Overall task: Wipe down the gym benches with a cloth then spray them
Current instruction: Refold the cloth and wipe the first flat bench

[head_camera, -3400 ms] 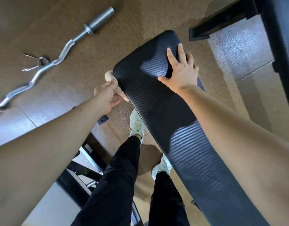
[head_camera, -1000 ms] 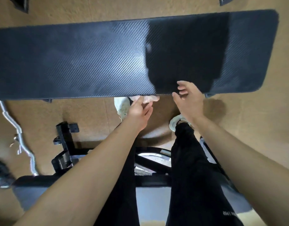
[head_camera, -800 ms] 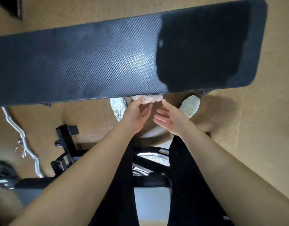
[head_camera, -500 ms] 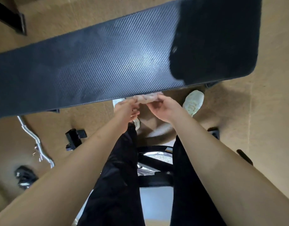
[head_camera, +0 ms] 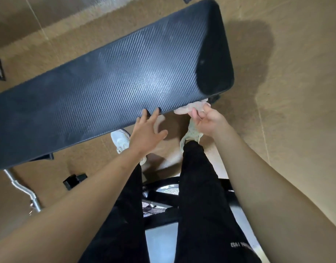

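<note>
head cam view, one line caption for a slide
Right hand presses the cloth to the bench edge; left hand braces it.

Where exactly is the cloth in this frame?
Find the long black bench pad and follow its near edge toward its rounded end. There the right hand pinches a crumpled pale cloth, softer and pinker than the white shoes below.

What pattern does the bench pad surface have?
The bench pad is black with a fine diagonal weave, like carbon fibre; the head view shows it.
</note>
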A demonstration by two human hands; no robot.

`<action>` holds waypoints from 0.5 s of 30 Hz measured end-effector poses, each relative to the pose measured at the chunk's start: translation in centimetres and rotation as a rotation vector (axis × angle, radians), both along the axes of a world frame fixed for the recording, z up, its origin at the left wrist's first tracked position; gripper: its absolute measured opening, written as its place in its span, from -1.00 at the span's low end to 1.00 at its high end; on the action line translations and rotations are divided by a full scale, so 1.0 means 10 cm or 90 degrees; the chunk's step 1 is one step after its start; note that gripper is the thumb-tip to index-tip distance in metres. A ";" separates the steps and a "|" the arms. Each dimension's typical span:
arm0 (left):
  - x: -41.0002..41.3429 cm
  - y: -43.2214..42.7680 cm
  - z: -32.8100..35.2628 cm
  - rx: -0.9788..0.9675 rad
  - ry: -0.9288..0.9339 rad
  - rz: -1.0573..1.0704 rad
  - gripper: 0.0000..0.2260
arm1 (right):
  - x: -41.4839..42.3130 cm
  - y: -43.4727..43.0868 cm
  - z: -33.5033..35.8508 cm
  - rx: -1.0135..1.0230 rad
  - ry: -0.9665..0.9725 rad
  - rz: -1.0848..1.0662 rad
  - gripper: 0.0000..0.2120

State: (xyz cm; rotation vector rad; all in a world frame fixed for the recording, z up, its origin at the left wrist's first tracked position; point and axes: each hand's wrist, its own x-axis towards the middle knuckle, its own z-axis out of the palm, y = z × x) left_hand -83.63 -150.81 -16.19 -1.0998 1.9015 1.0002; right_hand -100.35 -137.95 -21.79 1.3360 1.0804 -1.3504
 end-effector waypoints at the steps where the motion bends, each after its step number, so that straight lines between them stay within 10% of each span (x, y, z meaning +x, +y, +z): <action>1: -0.08 0.05 -0.01 0.006 -0.017 0.013 -0.24 | -0.12 0.06 0.02 0.001 0.015 -0.014 -0.58; 8: -0.50 0.24 -0.03 -0.008 -0.137 -0.026 -0.17 | -0.77 0.45 0.02 0.040 0.040 -0.076 -0.62; 15: -0.61 0.17 -0.05 0.018 -0.211 -0.087 -0.13 | -1.29 0.46 -0.03 0.027 0.162 0.242 -0.69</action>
